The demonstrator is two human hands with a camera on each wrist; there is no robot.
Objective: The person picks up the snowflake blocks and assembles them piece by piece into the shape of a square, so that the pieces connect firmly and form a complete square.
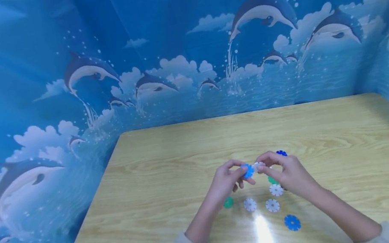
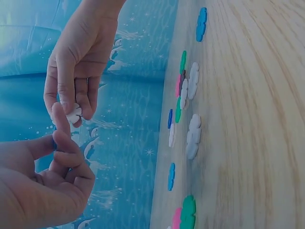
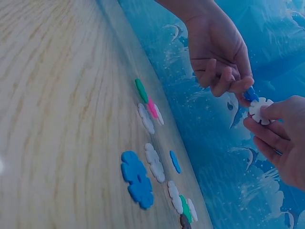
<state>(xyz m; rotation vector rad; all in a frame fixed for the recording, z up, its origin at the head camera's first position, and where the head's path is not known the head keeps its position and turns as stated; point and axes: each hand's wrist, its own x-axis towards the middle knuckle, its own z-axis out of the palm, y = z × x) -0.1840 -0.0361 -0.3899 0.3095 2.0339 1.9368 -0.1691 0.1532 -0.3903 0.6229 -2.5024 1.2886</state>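
Above the table my left hand [image 1: 225, 178] pinches a blue snowflake disc [image 1: 248, 170] between thumb and fingers. My right hand [image 1: 290, 172] faces it and pinches a white snowflake disc [image 3: 259, 111] by its edge. Both pieces are notched, flat plastic rounds. In the right wrist view the two discs meet edge to edge, and the blue one is mostly covered by the left fingers. The left wrist view shows the white disc partly behind fingertips.
On the wooden table [image 1: 158, 180] lie several more discs: a white one [image 1: 272, 205], another white one [image 1: 250, 204], a blue one [image 1: 292, 222], a green one [image 1: 228, 202] and a dark blue one [image 1: 281, 153]. A dolphin-printed curtain [image 1: 173, 47] stands behind the table.
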